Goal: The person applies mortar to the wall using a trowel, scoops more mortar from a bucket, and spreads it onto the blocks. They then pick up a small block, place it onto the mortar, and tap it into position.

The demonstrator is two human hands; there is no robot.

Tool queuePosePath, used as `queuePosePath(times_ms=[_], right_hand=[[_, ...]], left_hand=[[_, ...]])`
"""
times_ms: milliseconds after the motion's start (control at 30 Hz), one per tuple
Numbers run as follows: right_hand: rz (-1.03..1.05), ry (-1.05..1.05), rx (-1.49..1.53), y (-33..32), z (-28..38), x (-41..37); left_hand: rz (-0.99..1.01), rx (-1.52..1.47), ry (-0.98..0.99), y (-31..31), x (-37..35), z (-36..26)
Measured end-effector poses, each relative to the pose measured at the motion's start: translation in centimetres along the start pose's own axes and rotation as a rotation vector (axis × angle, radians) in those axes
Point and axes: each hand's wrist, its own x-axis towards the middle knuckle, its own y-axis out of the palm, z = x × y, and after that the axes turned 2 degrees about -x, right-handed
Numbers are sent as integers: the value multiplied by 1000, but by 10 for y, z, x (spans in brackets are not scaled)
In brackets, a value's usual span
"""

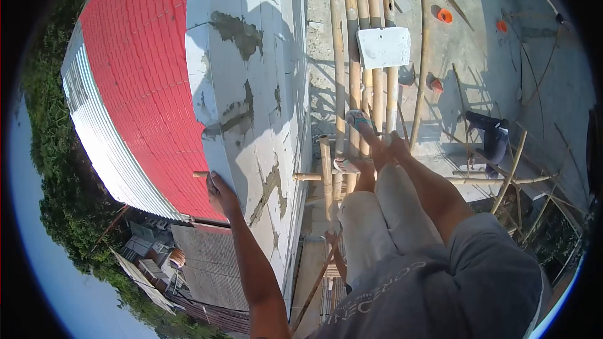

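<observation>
My left hand point(222, 196) is at the outer edge of the pale block wall point(217, 107), its fingers curled round a short wooden handle point(200, 174). The handle's tan end sticks out over the red roof, and whatever else belongs to it is hidden. Grey mortar patches point(242, 32) mark the wall's surface. My right hand point(394, 144) is low beside my right shin, closed next to the bamboo poles point(355, 88). What it grips cannot be made out. My sandalled feet stand on these poles. Beyond them, a white block point(384, 48) lies across the bamboo.
Past the wall is a drop to a red tiled roof point(141, 69) and lower roofs point(210, 257). On the concrete floor point(452, 56) below the poles are orange buckets point(445, 16) and loose sticks. A person in dark clothing point(493, 141) is down there among bamboo poles.
</observation>
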Motion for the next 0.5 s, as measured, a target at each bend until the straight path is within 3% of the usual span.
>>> queuePosePath(times_ms=[33,133,200,300,467,500], right_hand=[[49,126,186,-38,-17,-13],[-95,177,454,-101,-101,-17],[-137,119,353,-147,-138,-27],[-222,176,525,-205,-112,-105],[-392,224,598,-168,-110,-156],[-322,252,640,-161,-104,-165]], left_hand=[[19,-55,51,0,2,4],[-7,-126,132,4,4,23],[-45,-140,162,2,0,24],[-17,-130,96,-8,-31,19],[-20,-56,205,-12,-121,32],[40,-39,179,-17,-145,31]])
